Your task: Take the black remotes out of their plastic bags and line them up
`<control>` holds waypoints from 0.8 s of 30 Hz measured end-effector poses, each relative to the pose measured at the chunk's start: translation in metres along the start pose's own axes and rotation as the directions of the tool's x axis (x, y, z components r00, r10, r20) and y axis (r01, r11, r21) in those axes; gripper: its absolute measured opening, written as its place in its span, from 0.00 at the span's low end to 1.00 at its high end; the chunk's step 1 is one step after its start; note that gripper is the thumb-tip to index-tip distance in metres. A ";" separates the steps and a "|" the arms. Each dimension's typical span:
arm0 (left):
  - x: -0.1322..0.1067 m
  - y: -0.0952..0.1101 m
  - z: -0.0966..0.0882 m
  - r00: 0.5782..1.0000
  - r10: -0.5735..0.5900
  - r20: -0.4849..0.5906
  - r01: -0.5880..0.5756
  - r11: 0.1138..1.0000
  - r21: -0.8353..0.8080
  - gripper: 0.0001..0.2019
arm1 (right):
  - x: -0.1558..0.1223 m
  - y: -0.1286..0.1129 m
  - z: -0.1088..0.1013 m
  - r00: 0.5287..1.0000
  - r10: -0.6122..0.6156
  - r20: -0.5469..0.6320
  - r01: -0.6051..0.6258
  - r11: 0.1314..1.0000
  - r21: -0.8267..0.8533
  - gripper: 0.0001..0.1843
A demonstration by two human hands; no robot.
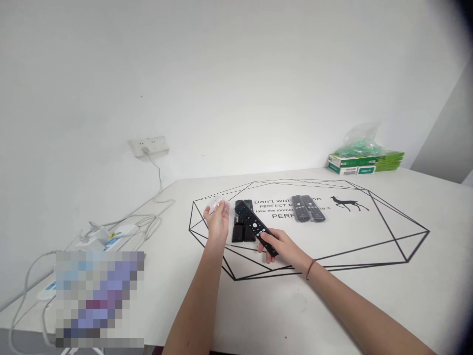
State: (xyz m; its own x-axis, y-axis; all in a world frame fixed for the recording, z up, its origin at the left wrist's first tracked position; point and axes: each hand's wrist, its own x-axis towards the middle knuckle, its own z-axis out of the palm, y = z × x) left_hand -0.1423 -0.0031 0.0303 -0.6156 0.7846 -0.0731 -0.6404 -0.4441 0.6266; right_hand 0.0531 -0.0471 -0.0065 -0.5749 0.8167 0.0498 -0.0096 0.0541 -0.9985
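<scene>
My right hand (pixel 272 244) grips the lower end of a black remote control (pixel 254 225), its buttons facing up and its far end pointing away to the left. Crumpled clear plastic film (pixel 213 203) is pinched in the fingers of my left hand (pixel 219 220), just left of the remote. Beneath and behind the held remote lie more black remotes (pixel 244 233) on the table, partly covered by it. Farther right, two dark remotes (pixel 308 209) in clear plastic sleeves rest side by side.
The white table (pixel 332 305) bears printed black lines, lettering and a deer. Green-and-white boxes (pixel 351 164) topped by a plastic bag (pixel 360 140) stand at the back right. Cables and a power strip (pixel 123 231) run along the left, near a blurred-out patch. A wall socket (pixel 150 146) holds a plug.
</scene>
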 end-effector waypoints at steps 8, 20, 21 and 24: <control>0.003 -0.007 -0.004 1.000 0.030 -0.001 -0.030 0.997 0.072 0.26 | 0.001 0.001 0.004 1.000 0.021 0.012 -0.021 0.998 -0.053 0.21; -0.001 -0.008 -0.001 1.000 0.027 0.000 -0.027 0.999 0.030 0.22 | -0.001 -0.002 0.005 0.999 0.007 0.037 -0.006 0.999 -0.033 0.22; -0.002 -0.008 -0.001 1.000 0.017 0.007 -0.017 1.000 0.020 0.21 | -0.001 -0.002 0.005 1.000 0.012 0.024 -0.011 0.999 -0.034 0.22; -0.004 -0.009 -0.001 0.999 -0.011 0.036 0.011 1.000 -0.003 0.18 | 0.000 -0.001 0.005 1.000 0.017 -0.014 -0.017 0.999 -0.028 0.22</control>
State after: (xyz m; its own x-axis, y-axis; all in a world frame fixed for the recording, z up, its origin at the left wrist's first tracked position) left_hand -0.1341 -0.0028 0.0238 -0.5916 0.8045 -0.0525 -0.6486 -0.4362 0.6237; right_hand 0.0488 -0.0498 -0.0056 -0.5639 0.8252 0.0334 0.0229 0.0561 -0.9982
